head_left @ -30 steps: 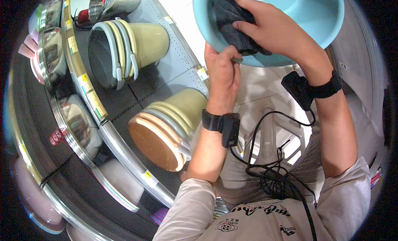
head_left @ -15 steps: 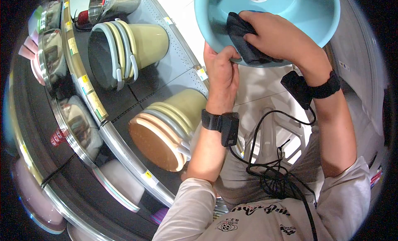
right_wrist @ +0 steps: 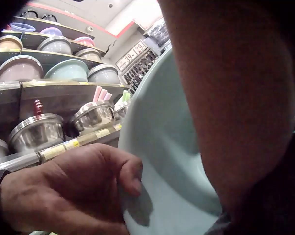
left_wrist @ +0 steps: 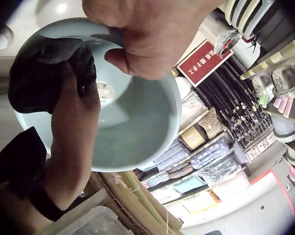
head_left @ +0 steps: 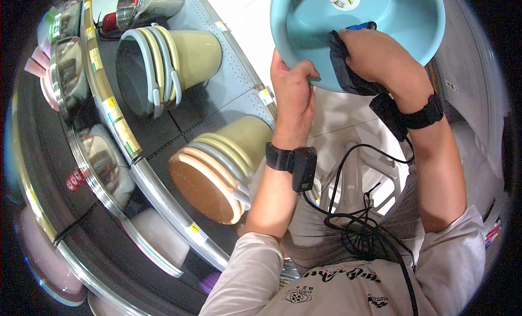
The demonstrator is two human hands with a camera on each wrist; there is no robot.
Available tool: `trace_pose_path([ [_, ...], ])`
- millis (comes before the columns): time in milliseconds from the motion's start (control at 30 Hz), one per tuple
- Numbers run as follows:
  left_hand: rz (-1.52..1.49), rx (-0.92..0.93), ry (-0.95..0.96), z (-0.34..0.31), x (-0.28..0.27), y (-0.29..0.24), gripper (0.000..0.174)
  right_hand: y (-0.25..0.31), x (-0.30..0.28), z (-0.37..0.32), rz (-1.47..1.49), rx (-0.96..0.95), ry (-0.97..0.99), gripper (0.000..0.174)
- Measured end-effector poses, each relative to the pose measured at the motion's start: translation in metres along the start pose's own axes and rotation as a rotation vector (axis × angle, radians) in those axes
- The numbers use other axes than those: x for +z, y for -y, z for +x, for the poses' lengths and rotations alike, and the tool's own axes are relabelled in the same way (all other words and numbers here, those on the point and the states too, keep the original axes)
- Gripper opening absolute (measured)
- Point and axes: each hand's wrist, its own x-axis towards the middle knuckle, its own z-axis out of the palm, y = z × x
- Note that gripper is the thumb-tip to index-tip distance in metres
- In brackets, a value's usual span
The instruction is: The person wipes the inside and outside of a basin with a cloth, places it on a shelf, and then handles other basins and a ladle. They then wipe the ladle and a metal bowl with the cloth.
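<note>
A light blue plastic basin point(head_left: 310, 41) is held up in front of the person, its inside facing the head camera and a round sticker on its bottom. The left hand point(head_left: 293, 90) grips the near left rim, thumb over the inside edge, as the right wrist view shows of the same hand point(right_wrist: 74, 188). Bunched in the right hand point(head_left: 380, 55) is a black cloth point(head_left: 346, 71), held against the near inner wall; a bit of blue shows by the fingers. From the left wrist view, the cloth point(left_wrist: 40, 78) overlaps the basin's side.
Shelving on the left carries stacked buckets point(head_left: 196, 55), more buckets with a peach one in front point(head_left: 206, 185), and steel pots point(head_left: 100, 158). A white stool point(head_left: 353, 180) stands below. A black cable point(head_left: 359, 229) hangs from the wrist cameras across the lap.
The right hand has moved the cloth rightward along the basin's near inner wall. The basin has shifted slightly, with its sticker showing more fully. The left hand keeps its grip on the rim.
</note>
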Motion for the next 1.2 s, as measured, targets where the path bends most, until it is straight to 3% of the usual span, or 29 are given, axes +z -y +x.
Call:
trace_pose_path([
  [1033,0.035,-0.042,-0.095,0.0037,-0.0058,-0.0025,0.056,0.0012,0.0019,-0.0033,-0.009,0.046,0.099,0.021],
  [1100,0.031,-0.042,-0.091,0.005,-0.009,-0.0015,0.046,0.0033,-0.0006,-0.0021,-0.013,0.069,0.144,0.021],
  [1200,0.025,-0.062,-0.133,0.0037,-0.0077,-0.0045,0.047,0.0035,0.0003,-0.0025,-0.022,0.068,0.123,0.021],
])
